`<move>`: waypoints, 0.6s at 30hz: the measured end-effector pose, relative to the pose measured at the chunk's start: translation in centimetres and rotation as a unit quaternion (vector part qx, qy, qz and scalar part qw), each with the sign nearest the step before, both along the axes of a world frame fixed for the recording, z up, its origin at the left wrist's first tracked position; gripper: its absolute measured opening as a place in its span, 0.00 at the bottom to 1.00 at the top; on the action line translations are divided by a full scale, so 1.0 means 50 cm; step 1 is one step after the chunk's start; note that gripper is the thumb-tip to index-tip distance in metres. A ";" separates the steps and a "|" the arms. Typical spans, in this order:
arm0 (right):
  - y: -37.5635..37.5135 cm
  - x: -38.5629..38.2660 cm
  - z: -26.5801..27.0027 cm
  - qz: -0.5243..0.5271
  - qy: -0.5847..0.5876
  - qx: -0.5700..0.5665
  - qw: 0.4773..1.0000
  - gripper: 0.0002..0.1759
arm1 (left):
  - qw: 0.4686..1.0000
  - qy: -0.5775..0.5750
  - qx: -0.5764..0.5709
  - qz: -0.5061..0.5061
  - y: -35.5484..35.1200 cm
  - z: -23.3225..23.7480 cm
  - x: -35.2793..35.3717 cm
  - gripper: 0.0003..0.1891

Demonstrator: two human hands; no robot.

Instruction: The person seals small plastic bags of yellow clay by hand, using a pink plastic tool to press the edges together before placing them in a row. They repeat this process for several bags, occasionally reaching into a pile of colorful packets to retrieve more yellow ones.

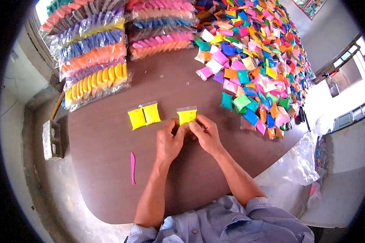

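Observation:
A small yellow packet [187,116] with a clear top strip is held upright between both hands above the brown table. My left hand [170,139] pinches its lower left side, and my right hand [205,133] grips its lower right side, thumb in front. The other fingers are partly hidden behind. Just left of the hands, two yellow packets [144,116] lie side by side on the table. A pink plastic tool [133,168] lies on the tabletop to the left of my left forearm.
Clear bags of packets sorted by colour [95,83] are stacked at the back left of the table [150,87]. A large heap of mixed coloured packets [255,60] covers the back right. Clear plastic sheeting [296,162] hangs beyond the right edge.

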State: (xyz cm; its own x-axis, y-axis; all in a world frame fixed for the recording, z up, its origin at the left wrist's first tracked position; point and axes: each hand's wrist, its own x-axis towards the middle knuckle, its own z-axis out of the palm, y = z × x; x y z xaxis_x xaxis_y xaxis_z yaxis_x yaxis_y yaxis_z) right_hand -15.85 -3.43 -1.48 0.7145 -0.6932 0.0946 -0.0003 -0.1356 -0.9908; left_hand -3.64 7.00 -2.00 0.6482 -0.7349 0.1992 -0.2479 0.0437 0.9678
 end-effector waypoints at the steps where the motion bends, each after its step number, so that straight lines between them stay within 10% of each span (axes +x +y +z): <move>1: -0.002 -0.001 -0.002 0.000 0.000 -0.003 1.000 0.13 | 1.000 -0.002 -0.005 0.002 0.000 0.001 0.000 0.10; 18: -0.006 -0.008 -0.026 -0.002 -0.075 0.029 0.997 0.12 | 0.996 0.045 0.029 -0.067 0.007 0.017 0.007 0.10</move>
State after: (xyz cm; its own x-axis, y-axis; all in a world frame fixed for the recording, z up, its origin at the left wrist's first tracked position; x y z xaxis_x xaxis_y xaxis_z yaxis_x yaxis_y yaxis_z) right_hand -16.27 -3.74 -2.79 0.6927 -0.7033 0.1599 0.1484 -0.0779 -0.9859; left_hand -3.30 7.35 -1.13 0.5575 -0.8243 0.0982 -0.1551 0.0129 0.9878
